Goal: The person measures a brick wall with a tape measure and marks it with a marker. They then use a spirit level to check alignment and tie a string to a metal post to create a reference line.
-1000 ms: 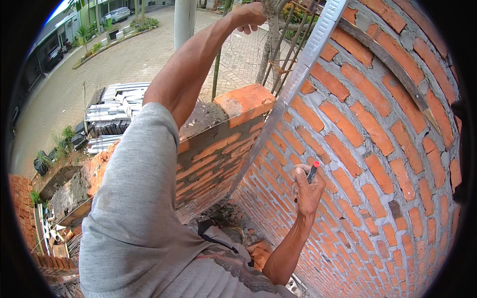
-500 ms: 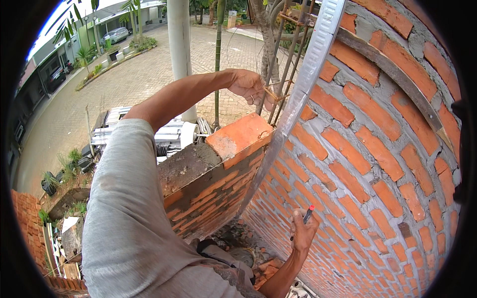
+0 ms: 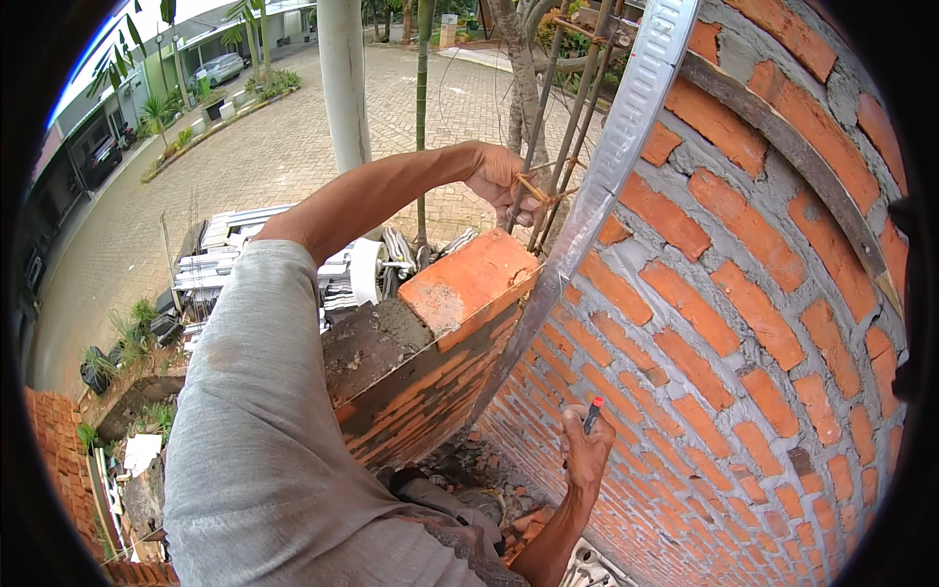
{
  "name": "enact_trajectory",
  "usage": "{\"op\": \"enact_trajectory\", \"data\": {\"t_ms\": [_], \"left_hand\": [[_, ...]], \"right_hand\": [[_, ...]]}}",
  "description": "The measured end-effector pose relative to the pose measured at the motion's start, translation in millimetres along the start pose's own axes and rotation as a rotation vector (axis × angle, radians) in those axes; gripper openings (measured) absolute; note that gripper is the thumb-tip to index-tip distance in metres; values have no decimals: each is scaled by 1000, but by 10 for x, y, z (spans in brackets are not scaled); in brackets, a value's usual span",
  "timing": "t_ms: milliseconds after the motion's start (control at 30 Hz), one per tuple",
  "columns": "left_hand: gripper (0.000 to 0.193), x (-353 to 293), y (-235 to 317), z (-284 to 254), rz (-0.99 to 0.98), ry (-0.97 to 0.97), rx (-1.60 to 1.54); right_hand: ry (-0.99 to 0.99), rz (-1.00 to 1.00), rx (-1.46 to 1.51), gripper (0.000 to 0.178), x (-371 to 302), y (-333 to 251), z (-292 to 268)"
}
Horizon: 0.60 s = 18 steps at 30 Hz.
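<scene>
Left hand (image 3: 504, 176) gripping rusty steel bars (image 3: 558, 127), right hand (image 3: 587, 455) holding red-capped marker (image 3: 593, 413), rough brick wall (image 3: 743, 323)

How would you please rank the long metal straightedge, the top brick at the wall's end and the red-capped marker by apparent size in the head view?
1. Metal straightedge, by far the longest.
2. Top brick.
3. Red-capped marker in the right hand, though lower down and farther from the camera.

Head view, steeply down (close) beside brick wall (image 3: 724, 323)

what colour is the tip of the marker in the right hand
Red, on a dark marker; the head view shows it.
</scene>
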<state>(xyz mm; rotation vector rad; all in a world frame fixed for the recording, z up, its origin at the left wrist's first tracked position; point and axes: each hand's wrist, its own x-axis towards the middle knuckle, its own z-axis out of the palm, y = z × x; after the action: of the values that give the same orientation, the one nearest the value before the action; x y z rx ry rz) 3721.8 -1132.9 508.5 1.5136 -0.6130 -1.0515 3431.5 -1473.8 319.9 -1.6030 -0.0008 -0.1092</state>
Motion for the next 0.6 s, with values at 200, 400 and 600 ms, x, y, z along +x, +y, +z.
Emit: {"op": "enact_trajectory", "data": {"t_ms": [200,400,600], "left_hand": [[19,-33,44,90,-32,-16,37],[23,10,112,81,13,-132,130],[16,32,35,84,46,41,60]], "right_hand": [[-48,42,25,20,67,12,60],[-74,95,-39,22,70,-4,139],[-41,105,-38,24,39,22,149]]}}
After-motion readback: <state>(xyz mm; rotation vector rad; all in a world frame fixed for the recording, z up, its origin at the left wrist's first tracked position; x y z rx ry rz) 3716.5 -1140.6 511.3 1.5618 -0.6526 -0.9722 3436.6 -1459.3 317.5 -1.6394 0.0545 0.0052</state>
